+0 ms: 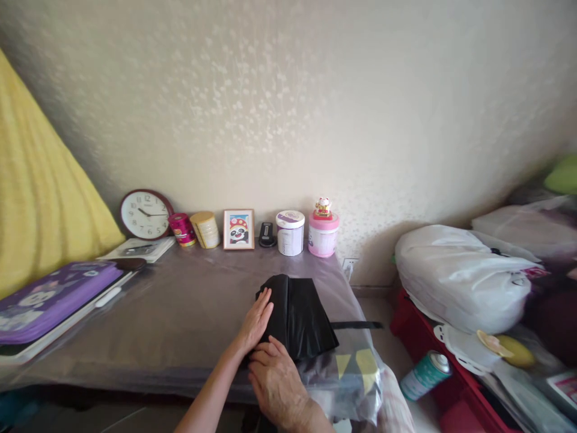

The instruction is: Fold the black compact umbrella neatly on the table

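Left hand (256, 322) laid flat, right hand (279, 382) bent-fingered, at one black item (311, 319).
Black item, folded, near the front edge of the table (193, 307); whether the right hand grips its lower edge cannot be told. Along the patterned wall (369, 120): clock (146, 214), 1; canisters (182, 230), 2; frame (238, 230), 1; tubs (291, 237), 2, one topped by 1 cat figure (323, 208). Left: purple case (58, 300), 1; yellow curtain (45, 180). Table covered in clear plastic (324, 379). Right: red bin (471, 391), 1; spray can (425, 376), 1.

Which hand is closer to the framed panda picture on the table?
Left. The left hand rests on the black item, in front of the panda picture; the right hand is at that item's near edge, farther from the picture.
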